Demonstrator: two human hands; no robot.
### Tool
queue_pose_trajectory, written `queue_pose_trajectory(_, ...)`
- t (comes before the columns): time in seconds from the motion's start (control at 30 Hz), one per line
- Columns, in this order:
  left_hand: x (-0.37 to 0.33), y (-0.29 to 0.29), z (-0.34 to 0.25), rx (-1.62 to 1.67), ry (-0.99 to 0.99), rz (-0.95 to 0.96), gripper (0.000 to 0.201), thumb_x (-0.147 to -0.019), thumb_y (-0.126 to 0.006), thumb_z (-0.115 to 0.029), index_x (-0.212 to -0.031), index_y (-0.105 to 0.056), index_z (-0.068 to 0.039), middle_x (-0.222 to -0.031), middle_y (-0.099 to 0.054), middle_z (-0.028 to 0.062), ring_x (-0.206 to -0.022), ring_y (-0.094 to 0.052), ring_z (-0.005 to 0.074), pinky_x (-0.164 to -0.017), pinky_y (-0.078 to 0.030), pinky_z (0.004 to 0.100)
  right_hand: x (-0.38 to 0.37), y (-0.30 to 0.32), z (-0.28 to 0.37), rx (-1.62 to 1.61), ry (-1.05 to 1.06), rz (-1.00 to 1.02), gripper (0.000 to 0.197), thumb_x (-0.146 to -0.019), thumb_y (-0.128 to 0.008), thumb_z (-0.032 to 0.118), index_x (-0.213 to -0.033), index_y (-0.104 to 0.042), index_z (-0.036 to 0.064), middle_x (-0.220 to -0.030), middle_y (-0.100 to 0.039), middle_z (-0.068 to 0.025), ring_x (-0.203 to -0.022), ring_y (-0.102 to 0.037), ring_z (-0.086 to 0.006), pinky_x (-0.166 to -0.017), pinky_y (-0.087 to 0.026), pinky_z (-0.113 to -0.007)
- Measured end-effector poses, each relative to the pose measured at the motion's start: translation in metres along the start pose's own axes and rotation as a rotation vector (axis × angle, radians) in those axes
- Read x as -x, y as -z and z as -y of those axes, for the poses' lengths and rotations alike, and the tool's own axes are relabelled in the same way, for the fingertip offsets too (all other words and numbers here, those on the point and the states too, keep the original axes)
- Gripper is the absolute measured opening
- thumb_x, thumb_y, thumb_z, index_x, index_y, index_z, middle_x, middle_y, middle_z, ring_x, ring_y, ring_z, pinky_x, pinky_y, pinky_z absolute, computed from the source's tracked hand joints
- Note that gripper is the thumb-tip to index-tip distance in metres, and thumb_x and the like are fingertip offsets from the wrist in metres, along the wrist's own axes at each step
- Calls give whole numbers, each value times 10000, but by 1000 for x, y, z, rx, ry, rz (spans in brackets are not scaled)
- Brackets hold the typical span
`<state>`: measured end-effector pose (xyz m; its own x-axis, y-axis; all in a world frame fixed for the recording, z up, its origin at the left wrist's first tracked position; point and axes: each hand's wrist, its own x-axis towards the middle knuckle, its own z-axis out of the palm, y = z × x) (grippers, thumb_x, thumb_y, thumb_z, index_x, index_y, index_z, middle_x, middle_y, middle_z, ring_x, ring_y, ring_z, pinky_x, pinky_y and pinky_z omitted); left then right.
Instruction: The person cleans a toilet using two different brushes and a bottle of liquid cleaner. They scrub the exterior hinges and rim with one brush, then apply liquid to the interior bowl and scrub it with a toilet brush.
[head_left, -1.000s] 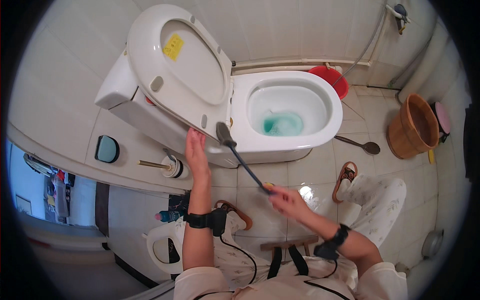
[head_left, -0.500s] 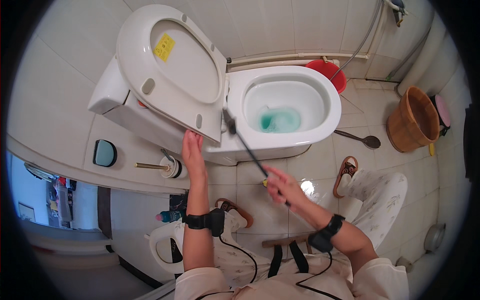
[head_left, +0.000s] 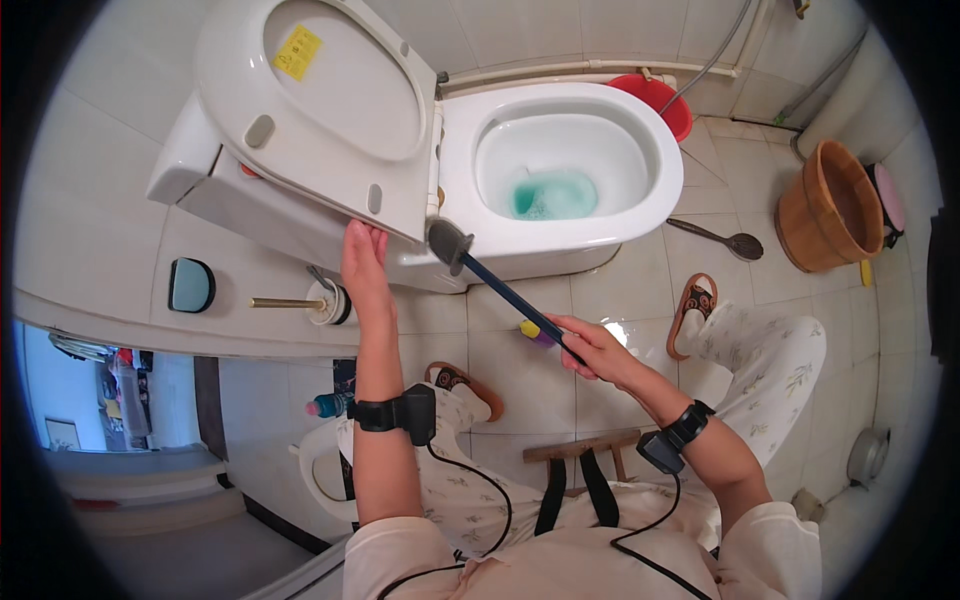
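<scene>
The white toilet (head_left: 663, 180) has blue-green water in its bowl. Its seat (head_left: 330, 168) and lid (head_left: 345, 85) are raised, leaning back on the tank. With its fingers at the seat's lower edge, my left hand (head_left: 367, 268) holds the seat there. My right hand (head_left: 597, 350) grips the handle of a dark toilet brush (head_left: 505, 292). The flat grey brush head is at the toilet's near side edge, by the hinge end and just right of my left hand; whether it touches the ceramic I cannot tell.
A red bucket (head_left: 675, 118) stands behind the toilet; a wooden bucket (head_left: 820, 215) is at the right. On the floor lies a slotted spoon (head_left: 742, 246). Left are a blue-topped scrubber (head_left: 192, 285), a white holder (head_left: 332, 302) with a gold-handled brush, and a bottle (head_left: 328, 405).
The brush head has come down and slightly left, from the hinge area to the toilet's near edge. My left hand stays at the seat edge. The whole view has shifted somewhat.
</scene>
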<state>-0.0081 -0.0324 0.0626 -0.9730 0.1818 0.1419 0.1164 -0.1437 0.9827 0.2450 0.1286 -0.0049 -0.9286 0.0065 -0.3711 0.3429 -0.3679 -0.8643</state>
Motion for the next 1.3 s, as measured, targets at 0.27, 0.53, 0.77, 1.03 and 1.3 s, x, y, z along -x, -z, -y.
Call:
queue_pose_trajectory(0.27, -4, -3, 1, 0, 9, -33, 453, -913, -467, -311, -1211, -427, 28, -1122, -521, 96, -1006, -518, 154, -909, -413, 281, -23, -5, -13, -57, -2, -5, 367, -941, -344, 155, -1303, -391, 125, -589, -416, 13, -438, -314, -36, -380, -255, -164)
queue_pose_trajectory(0.53, -3, 3, 7, -15, 5, -45, 418, -917, -461, -295, -1188, -441, 23, -1093, -540, 80, -980, -535, 146, -903, -423, 288, -4, -2, -5, -119, -4, -47, 359, -939, -366, 171, -1294, -397, 131, -571, -436, 3, -403, -322, -43, -351, -259, -171)
queue_pose_trajectory(0.77, -1, -2, 21, -27, 2, -46, 386, -925, -442, -287, -1158, -459, 20, -1089, -546, 93, -965, -548, 158, -889, -430, 287, -36, 5, 12, -98, -50, 3, 363, -939, -339, 160, -1294, -389, 99, -603, -458, -5, -423, -332, -39, -354, -275, -168)
queue_pose_trajectory(1.03, 58, -24, 73, 164, 387, -110, 328, -918, -420, -107, -1218, -406, 27, -1039, -507, 146, -935, -532, 205, -902, -438, 344, 16, 50, 32, 84, -3, -31, 369, -936, -337, 146, -1297, -381, 81, -560, -444, -2, -369, -318, -35, -335, -261, -164)
queue_pose_trajectory(1.3, 36, -62, 86, 508, 439, 51, 669, -867, -449, 9, -1385, -48, -129, -1107, -460, 208, -908, -531, 276, -853, -462, 347, 17, 58, 27, 16, 62, -164, 363, -933, -331, 128, -1289, -384, 78, -552, -453, -6, -362, -330, -37, -327, -272, -176)
